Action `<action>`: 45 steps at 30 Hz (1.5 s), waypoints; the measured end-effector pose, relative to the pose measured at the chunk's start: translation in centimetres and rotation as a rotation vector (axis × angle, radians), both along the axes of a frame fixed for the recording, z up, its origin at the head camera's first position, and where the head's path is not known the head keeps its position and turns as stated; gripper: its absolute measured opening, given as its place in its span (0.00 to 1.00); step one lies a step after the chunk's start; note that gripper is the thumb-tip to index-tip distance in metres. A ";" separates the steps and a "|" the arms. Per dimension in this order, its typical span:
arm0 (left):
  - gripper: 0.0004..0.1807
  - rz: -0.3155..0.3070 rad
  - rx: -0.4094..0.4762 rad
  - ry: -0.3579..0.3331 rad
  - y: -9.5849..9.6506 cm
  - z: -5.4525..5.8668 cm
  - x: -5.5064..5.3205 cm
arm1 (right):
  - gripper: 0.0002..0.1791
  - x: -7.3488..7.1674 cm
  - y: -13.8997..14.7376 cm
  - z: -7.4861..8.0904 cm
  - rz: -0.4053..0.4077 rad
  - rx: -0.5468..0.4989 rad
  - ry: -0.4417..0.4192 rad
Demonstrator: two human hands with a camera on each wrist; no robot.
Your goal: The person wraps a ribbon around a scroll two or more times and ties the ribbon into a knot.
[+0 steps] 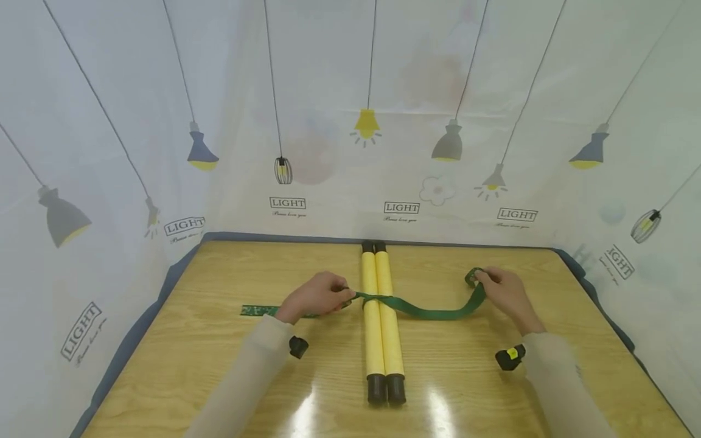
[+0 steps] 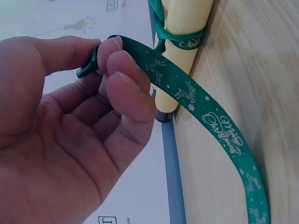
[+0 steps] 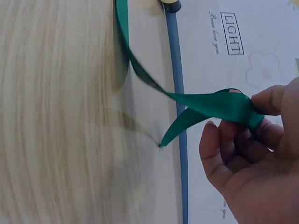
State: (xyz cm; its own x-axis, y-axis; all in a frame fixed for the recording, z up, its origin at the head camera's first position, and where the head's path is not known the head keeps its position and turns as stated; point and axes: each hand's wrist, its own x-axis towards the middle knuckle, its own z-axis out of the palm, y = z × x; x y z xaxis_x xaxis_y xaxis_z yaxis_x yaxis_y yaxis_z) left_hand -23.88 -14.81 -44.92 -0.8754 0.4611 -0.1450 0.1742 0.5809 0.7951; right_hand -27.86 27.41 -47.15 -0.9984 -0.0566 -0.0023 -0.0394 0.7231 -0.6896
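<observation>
Two yellow rods (image 1: 378, 340) with black end caps lie side by side on the table, pointing away from me. A green ribbon (image 1: 432, 314) passes round both near their middle. My left hand (image 1: 320, 293) pinches the ribbon just left of the rods, and its tail runs out along the table to the left. In the left wrist view the ribbon (image 2: 187, 91) shows silvery reindeer and "Merry Christmas" print. To the right, my right hand (image 1: 506, 295) pinches the ribbon near its other end; a slack curve hangs between it and the rods. A short frayed tip (image 3: 163, 142) dangles below those fingers.
The wooden table (image 1: 219, 377) has a dark blue edging (image 1: 131, 340) along its sides and back. A white sheet (image 1: 328, 73) printed with hanging lamps stands behind it and at both sides. Black wrist cameras (image 1: 509, 358) sit under both wrists.
</observation>
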 end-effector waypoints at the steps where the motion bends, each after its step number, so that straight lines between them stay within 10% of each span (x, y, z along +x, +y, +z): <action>1: 0.19 -0.003 0.001 0.005 0.1 0.0 0.0 | 0.27 -0.2 -0.3 0.0 0.005 0.001 0.011; 45: 0.21 -0.049 0.123 -0.120 2.6 0.9 -0.3 | 0.20 -3.3 -15.4 2.5 0.402 -0.177 -0.016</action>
